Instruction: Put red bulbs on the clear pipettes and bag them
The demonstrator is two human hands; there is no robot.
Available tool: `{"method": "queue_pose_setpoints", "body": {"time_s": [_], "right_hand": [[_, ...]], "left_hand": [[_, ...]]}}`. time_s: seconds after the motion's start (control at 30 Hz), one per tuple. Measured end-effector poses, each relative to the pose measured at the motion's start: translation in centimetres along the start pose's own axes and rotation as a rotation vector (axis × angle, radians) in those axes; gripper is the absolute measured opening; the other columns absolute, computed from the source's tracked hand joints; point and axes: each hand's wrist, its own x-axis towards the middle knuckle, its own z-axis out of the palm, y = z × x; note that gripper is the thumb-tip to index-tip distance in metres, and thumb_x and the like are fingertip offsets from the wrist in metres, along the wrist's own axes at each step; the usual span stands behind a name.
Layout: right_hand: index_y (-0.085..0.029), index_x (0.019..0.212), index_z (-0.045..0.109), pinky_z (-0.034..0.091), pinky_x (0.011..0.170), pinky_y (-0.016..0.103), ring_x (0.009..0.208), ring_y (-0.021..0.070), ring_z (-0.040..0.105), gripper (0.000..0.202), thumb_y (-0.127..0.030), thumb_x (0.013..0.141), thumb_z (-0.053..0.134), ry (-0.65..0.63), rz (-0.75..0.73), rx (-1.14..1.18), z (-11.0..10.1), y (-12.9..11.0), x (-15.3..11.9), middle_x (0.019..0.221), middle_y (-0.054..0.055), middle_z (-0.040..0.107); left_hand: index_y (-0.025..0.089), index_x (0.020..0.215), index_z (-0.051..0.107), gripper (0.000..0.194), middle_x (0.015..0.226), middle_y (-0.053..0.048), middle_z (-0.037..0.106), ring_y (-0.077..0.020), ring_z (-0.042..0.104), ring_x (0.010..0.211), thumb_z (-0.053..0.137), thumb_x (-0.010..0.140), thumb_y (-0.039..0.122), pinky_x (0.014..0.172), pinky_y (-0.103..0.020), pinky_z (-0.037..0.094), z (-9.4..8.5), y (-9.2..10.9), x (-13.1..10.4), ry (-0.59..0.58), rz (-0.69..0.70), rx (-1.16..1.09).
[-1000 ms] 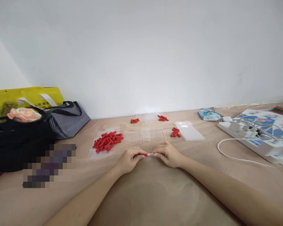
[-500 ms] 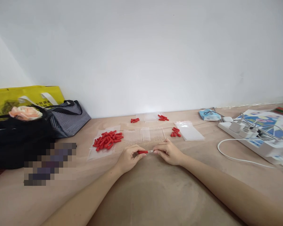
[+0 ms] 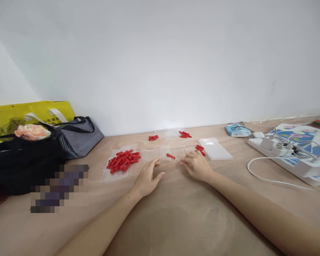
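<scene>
My left hand (image 3: 149,177) is open and holds nothing, its thumb spread from the fingers just above the table. My right hand (image 3: 196,166) has its fingers pinched together. A red handle-like piece (image 3: 171,156) lies in line with those fingertips, apparently joined to them by a thin clear stick that hardly shows. Behind it, clear thin sticks (image 3: 180,152) lie in a row on clear plastic. A pile of red handle pieces (image 3: 122,161) rests on a clear bag left of my left hand. Several more red pieces (image 3: 200,148) lie just behind my right hand.
A stack of clear bags (image 3: 216,148) lies right of centre. Farther right are a white power strip (image 3: 290,160) with cables and a blue mask (image 3: 238,130). Black (image 3: 26,161) and striped bags (image 3: 78,138) stand at left. Two small red heaps (image 3: 185,134) lie near the wall.
My left hand has let go of the red piece and opened. The red piece has moved forward and to the right, and my right hand has shifted slightly right.
</scene>
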Motion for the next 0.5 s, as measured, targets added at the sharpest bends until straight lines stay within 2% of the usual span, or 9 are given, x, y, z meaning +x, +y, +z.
{"method": "queue_pose_setpoints", "body": {"time_s": [0.1,0.2,0.33,0.5], "right_hand": [[-0.017,0.099,0.059,0.03,0.071,0.028,0.078,0.017,0.052,0.027,-0.026,0.079,0.042,0.025,0.371,0.047,0.0,2.1,1.2,0.079,0.005,0.063],[-0.017,0.104,0.055,0.031,0.074,0.03,0.082,0.0188,0.055,0.031,-0.027,0.077,0.042,-0.024,0.606,0.008,0.3,3.3,2.4,0.084,0.005,0.064],[-0.017,0.104,0.054,0.029,0.077,0.034,0.089,0.022,0.054,0.032,-0.03,0.08,0.039,-0.136,0.666,-0.083,1.1,3.4,3.5,0.087,0.008,0.063],[-0.014,0.097,0.058,0.028,0.077,0.035,0.092,0.0242,0.053,0.028,-0.024,0.077,0.04,-0.162,0.65,-0.116,1.7,2.9,4.1,0.09,0.013,0.062]], "left_hand": [[0.019,0.116,0.041,0.044,0.101,-0.007,0.058,-0.0189,0.055,0.078,0.052,0.076,0.031,0.064,-0.029,0.042,0.1,-0.4,0.0,-0.01,-0.09,-0.056],[0.02,0.113,0.043,0.041,0.096,-0.005,0.059,-0.0148,0.053,0.065,0.053,0.075,0.029,0.06,-0.027,0.041,0.0,-0.4,0.1,-0.028,-0.106,-0.095],[0.02,0.111,0.045,0.037,0.094,-0.004,0.059,-0.0145,0.053,0.063,0.051,0.075,0.028,0.061,-0.028,0.041,-0.2,0.0,0.1,-0.064,-0.108,-0.054],[0.019,0.11,0.045,0.035,0.095,-0.004,0.06,-0.0173,0.056,0.074,0.05,0.076,0.028,0.064,-0.029,0.043,-0.4,0.2,0.1,-0.092,-0.098,0.0]]}}
